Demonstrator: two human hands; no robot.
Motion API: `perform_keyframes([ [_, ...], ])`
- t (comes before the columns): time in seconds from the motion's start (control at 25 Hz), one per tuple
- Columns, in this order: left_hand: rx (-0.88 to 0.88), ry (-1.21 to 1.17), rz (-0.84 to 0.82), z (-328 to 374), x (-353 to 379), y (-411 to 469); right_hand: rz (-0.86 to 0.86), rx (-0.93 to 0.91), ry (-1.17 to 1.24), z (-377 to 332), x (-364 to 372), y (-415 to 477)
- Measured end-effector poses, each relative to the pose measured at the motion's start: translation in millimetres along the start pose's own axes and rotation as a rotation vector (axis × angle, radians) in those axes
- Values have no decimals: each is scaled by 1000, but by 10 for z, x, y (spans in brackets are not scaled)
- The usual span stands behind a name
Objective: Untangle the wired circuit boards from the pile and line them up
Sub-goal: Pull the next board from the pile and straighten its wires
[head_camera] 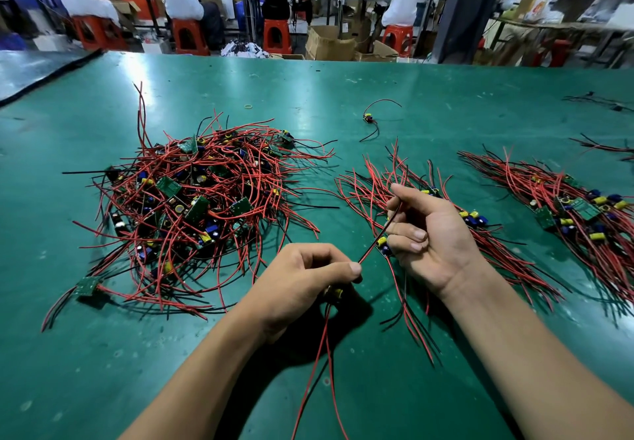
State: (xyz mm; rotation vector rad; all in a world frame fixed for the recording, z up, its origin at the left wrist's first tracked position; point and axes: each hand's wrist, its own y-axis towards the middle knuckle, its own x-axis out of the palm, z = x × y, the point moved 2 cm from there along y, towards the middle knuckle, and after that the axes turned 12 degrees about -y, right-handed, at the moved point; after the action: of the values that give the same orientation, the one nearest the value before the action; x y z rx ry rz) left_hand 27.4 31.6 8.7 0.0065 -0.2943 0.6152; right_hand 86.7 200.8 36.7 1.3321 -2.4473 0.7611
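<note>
A tangled pile of small green circuit boards (192, 196) with red and black wires lies left of centre on the green table (411, 96). My left hand (302, 275) grips one board with a yellow part, its wires trailing toward me, and pinches a red and black wire between thumb and forefinger. That wire runs up to my right hand (429, 230), which pinches its far end and holds another board (383, 244) under its curled fingers. Beneath my right hand lies a row of lined-up boards (473, 217). A second row (579, 209) lies at the right.
A single wired board (368, 118) lies alone farther back, and a yellow rubber band (248, 106) sits behind the pile. Loose black wires (603, 101) lie at the far right. Beyond the table's far edge, people sit on red stools among cardboard boxes.
</note>
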Motion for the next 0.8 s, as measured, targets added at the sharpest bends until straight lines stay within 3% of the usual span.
perform_keyframes([
  [0.08, -5, -7, 10, -13, 1, 6, -8, 12, 18, -5, -12, 2],
  [0.24, -5, -63, 76, -23, 4, 18, 80, -140, -217, 2, -49, 10],
  [0.4, -85, -344, 168, 19, 35, 30, 171, -211, -316, 13, -70, 25],
  [0.56, -141, -465, 199, 63, 42, 54, 168, -308, -415, 31, -51, 16],
  [0.8, -148, -525, 221, 61, -38, 100, -18, -656, -1346, 274, 144, -91],
])
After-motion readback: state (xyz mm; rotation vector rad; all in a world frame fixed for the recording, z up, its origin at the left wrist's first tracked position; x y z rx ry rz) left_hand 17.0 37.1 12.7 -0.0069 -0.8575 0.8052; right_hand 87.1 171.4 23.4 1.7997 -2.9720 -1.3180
